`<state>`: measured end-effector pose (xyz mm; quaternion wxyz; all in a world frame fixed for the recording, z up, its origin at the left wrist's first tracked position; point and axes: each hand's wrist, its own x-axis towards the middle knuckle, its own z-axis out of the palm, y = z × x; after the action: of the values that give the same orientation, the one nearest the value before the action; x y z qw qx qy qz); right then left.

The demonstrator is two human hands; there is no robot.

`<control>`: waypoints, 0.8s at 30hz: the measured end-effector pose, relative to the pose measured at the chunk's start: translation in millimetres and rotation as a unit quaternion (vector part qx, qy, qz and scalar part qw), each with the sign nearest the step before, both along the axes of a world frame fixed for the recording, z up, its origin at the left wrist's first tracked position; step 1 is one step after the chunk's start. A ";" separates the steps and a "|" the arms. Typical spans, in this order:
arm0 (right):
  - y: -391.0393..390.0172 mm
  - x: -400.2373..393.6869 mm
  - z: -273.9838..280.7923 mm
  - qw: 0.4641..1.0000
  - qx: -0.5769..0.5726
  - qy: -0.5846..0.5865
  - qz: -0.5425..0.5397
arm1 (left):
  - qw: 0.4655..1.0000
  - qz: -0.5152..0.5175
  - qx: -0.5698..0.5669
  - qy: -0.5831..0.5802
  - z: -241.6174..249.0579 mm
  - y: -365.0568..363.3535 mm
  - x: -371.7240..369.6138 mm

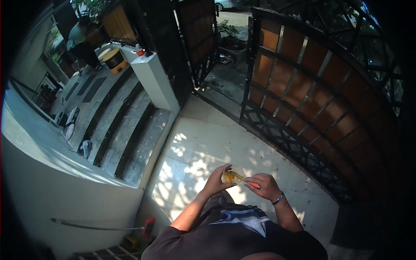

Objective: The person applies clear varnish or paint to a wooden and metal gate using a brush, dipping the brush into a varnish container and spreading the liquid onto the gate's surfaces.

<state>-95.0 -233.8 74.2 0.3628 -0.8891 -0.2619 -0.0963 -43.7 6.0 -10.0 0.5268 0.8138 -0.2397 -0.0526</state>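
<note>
My left hand (215, 182) is wrapped round a small clear cup (225, 178), tilted so that its mouth faces me. A yellow-brown liquid shows inside the cup. In my right hand (267, 187) is a paintbrush (253, 184) with an orange-red handle, gripped between thumb and fingers. The brush's yellowish far end reaches into the cup; its bristles are too small to make out. Both hands are close together in front of my dark shirt, above the pale tiled floor (190, 147).
A gate of brown wooden slats (299, 78) in a black frame stands at right. Steps (125, 125) rise at left beside a white pillar (151, 82). Another person (80, 39) bends near a yellow-and-black tub (115, 60). A red-ended hose-like strip (99, 227) lies lower left.
</note>
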 end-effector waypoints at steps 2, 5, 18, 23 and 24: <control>1.3 39.4 14.5 0.998 0.006 -0.003 -0.061 | 1.000 -0.021 -0.019 0.010 11.0 -1.8 50.2; 2.5 97.9 31.5 0.992 0.030 -0.021 -0.120 | 0.997 -0.073 0.026 -0.022 38.2 -2.7 128.4; -13.9 282.0 11.7 0.951 0.148 -0.017 -0.270 | 0.981 -0.193 -0.006 -0.016 30.5 -41.6 376.2; -33.3 386.9 -21.2 0.916 0.265 -0.083 -0.291 | 0.984 -0.179 -0.020 0.000 34.1 -55.7 470.7; -38.2 413.1 -20.3 0.912 0.276 -0.103 -0.284 | 0.984 -0.175 -0.017 -0.012 41.1 -58.2 493.1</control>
<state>318.1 -272.0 53.9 0.5221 -0.7756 0.0031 -0.3547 449.4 -52.3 31.1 0.5202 0.7506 -0.3861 -0.1299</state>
